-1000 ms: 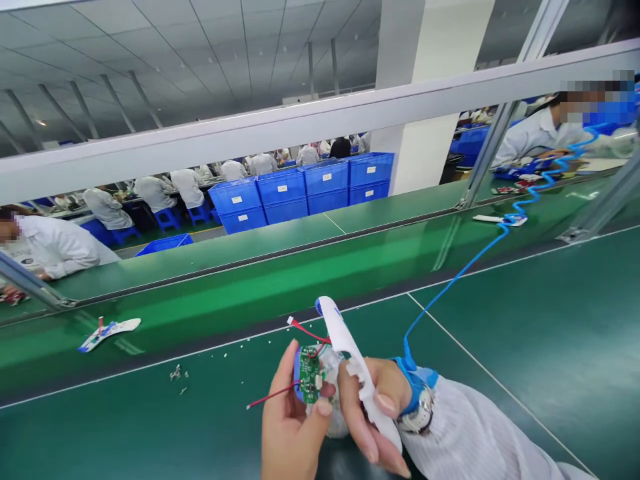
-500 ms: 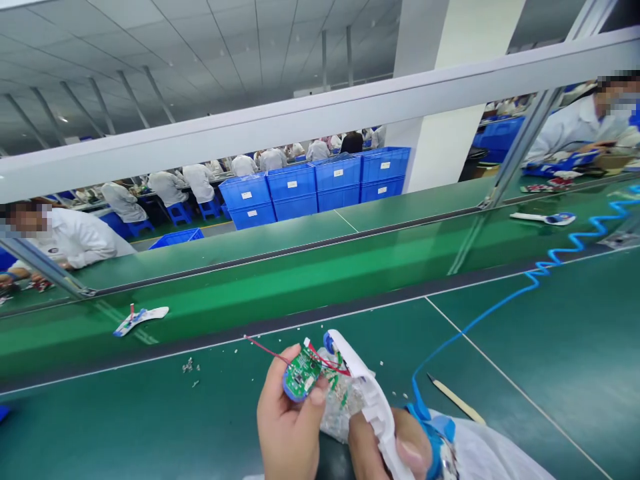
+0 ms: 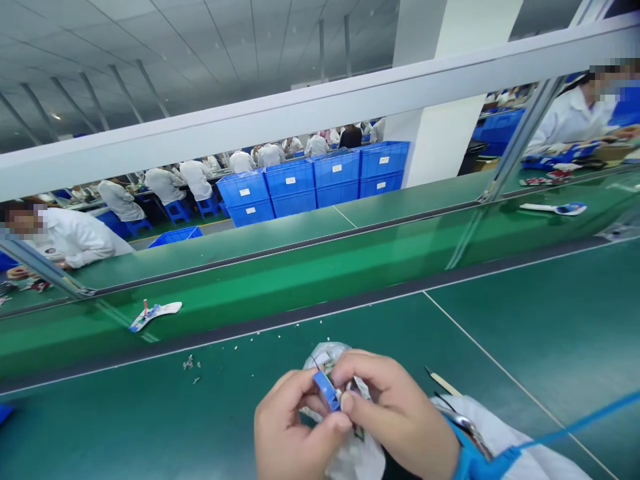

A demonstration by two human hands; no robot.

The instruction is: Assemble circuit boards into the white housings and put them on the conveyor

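Note:
My left hand (image 3: 300,420) is closed on a circuit board in a blue plastic holder (image 3: 327,392), now turned so that its blue edge shows. A thin dark wire stands up from its top. Meeting it from the other side, my right hand (image 3: 395,407) pinches a small white part (image 3: 338,395) against the holder; my fingers cover most of it. Under both hands lies a clear plastic bag (image 3: 360,460) with small parts in it. I cannot make out the white curved housing here. A blue wrist strap (image 3: 467,460) is on my right wrist.
A pointed stick tool (image 3: 445,382) lies right of my hands. Small metal bits (image 3: 189,363) and white crumbs are scattered left. Beyond runs a green conveyor belt (image 3: 300,257) with two white-and-blue assemblies (image 3: 156,315). A blue cord (image 3: 580,427) crosses at right. People in white coats sit opposite.
The white housing has gone from my right hand's grip and from sight. My right hand has moved up to the board, which has turned edge-on. The assemblies on the belt have shifted right.

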